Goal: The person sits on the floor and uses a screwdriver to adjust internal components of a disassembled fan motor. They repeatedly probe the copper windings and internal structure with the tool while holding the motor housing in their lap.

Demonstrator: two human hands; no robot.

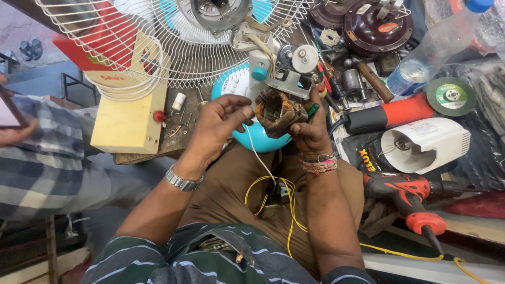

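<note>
Right hand (310, 131) wrapped around the far side of the motor stator (279, 111), steadying it above the lap and in front of the blue fan base (263, 139). Left hand (221, 123) with fingertips pinched shut at the stator's near edge, seemingly on a thin white wire (258, 155) trailing down toward yellow wires (286, 202). Stator brown and worn, windings dull, wrapping frayed. Wire fan guard (173, 47) propped behind; orange drill (410, 192) lying on the desk (173, 139) nearby

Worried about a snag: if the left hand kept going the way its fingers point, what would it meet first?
Most likely the brown wound motor core gripped by the right hand; the left hand points right at it, nearly touching, though depth is unclear.
</note>
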